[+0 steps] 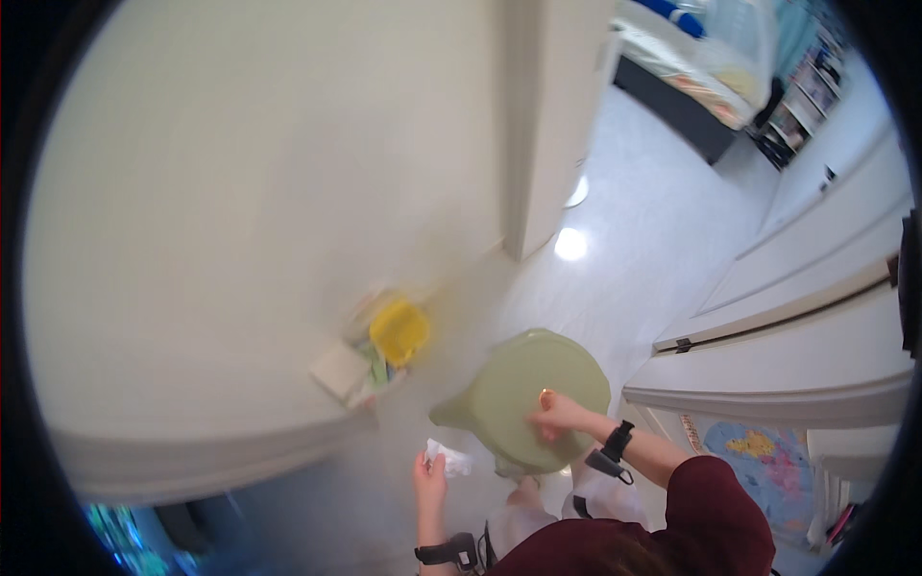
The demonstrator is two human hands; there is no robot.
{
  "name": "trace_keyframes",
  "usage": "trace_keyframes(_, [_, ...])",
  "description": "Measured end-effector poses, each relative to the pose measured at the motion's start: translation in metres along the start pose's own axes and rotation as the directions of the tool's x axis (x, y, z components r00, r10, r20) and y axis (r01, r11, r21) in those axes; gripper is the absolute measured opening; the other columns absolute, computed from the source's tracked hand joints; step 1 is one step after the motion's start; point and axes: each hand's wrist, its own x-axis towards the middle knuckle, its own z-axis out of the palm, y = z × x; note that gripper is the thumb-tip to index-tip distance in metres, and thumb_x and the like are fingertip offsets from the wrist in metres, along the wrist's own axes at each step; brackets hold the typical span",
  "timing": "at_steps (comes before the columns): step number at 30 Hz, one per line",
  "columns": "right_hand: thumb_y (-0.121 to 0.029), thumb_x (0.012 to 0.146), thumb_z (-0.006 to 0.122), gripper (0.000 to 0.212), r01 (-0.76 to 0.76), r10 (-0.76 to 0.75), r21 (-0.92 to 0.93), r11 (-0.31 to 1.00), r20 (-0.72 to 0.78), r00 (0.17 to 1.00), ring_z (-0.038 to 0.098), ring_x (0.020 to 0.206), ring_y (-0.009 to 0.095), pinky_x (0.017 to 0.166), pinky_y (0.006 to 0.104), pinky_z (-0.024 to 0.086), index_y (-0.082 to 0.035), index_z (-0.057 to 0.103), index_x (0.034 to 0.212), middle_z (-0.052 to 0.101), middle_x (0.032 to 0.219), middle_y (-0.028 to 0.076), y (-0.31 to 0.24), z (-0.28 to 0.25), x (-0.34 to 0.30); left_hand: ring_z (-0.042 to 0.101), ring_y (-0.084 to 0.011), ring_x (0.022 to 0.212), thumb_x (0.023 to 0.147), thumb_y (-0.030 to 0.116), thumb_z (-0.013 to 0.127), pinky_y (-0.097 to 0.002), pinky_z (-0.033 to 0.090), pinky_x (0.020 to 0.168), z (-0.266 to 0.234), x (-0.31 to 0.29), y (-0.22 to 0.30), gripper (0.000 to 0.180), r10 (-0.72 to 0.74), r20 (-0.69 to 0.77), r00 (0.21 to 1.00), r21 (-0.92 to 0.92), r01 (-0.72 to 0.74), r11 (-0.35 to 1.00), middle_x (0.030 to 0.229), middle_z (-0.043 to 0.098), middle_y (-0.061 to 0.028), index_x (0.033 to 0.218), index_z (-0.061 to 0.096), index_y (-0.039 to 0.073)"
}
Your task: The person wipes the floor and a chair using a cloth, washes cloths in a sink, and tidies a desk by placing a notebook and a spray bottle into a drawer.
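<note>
A crumpled white tissue or thin cloth (pixel 449 458) is pinched in the fingers of my left hand (pixel 431 469), low in the view. My right hand (pixel 559 416) is over the round top of a pale-green plastic seat (pixel 509 384), just right of its middle. Its fingers are curled, with a small shiny glint at their upper edge; I cannot make out what they hold, if anything. Whether that hand touches the seat I cannot tell. The seat has a narrow part jutting out to the left, toward the tissue.
A large white surface (pixel 240 192) fills the upper left. Beside it is a yellow container (pixel 400 331) with cloth-like items, blurred. White doors (pixel 788 355) stand on the right, with a colourful map-like mat (pixel 759 466) below. A bed (pixel 682 91) is beyond the doorway; pale floor (pixel 653 221) runs between.
</note>
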Motion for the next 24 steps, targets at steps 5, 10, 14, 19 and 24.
trace_keyframes(5, [-0.027, 0.082, 0.056, 0.037, 0.164, -0.120, 0.167, 0.972, -0.249, 0.961, 0.053, 0.040, 0.012, 0.039, 0.0243, 0.040, -0.004, 0.054, 0.052, 0.056, 0.047, 0.005, 0.009, -0.086, -0.042, 0.056, -0.0107, 0.074, 0.083, 0.015, 0.058, -0.0238, 0.045, 0.064, 0.111, 0.039, 0.084, 0.022, 0.065, 0.212, 0.975, 0.215, -0.112, 0.970, 0.084, 0.060, -0.0049, 0.100, 0.054, 0.002])
trace_keyframes(10, [-0.028, 0.080, 0.057, 0.030, 0.234, -0.048, 0.398, 0.887, -0.424, 0.904, 0.046, 0.037, 0.012, 0.034, 0.0257, 0.039, -0.002, 0.044, 0.072, 0.050, 0.050, 0.004, -0.013, -0.205, -0.071, 0.058, -0.0138, 0.074, 0.081, 0.021, 0.060, -0.0278, 0.046, 0.066, 0.259, 0.063, 0.186, 0.027, 0.301, 0.538, 0.788, 0.403, -0.553, 0.729, 0.083, 0.062, -0.0059, 0.099, 0.058, 0.001])
trace_keyframes(14, [-0.025, 0.080, 0.057, 0.028, 0.347, 0.018, 0.495, 0.796, -0.593, 0.805, 0.044, 0.035, 0.013, 0.033, 0.0275, 0.036, -0.002, 0.043, 0.076, 0.048, 0.049, 0.005, -0.030, -0.295, -0.104, 0.059, -0.0156, 0.075, 0.081, 0.023, 0.059, -0.0283, 0.046, 0.067, 0.373, 0.061, 0.242, 0.027, 0.315, 0.597, 0.738, 0.417, -0.621, 0.663, 0.083, 0.063, -0.0081, 0.099, 0.058, 0.003])
trace_keyframes(19, [-0.024, 0.082, 0.056, 0.027, 0.458, 0.045, 0.486, 0.744, -0.721, 0.692, 0.042, 0.034, 0.013, 0.031, 0.0281, 0.034, -0.003, 0.041, 0.079, 0.046, 0.048, 0.004, -0.067, -0.411, -0.094, 0.061, -0.0234, 0.078, 0.080, 0.024, 0.058, -0.0318, 0.047, 0.069, 0.487, 0.113, 0.328, 0.026, 0.247, 0.738, 0.628, 0.452, -0.732, 0.510, 0.085, 0.063, -0.0133, 0.100, 0.058, 0.007])
trace_keyframes(24, [-0.024, 0.085, 0.053, 0.024, 0.577, 0.117, 0.521, 0.630, -0.797, 0.592, 0.039, 0.032, 0.013, 0.030, 0.0270, 0.033, -0.007, 0.037, 0.080, 0.041, 0.045, 0.002, -0.075, -0.576, -0.104, 0.061, -0.0261, 0.080, 0.079, 0.024, 0.058, -0.0331, 0.047, 0.070, 0.637, 0.177, 0.369, 0.028, 0.289, 0.772, 0.566, 0.323, -0.741, 0.589, 0.086, 0.062, -0.0139, 0.100, 0.058, 0.006])
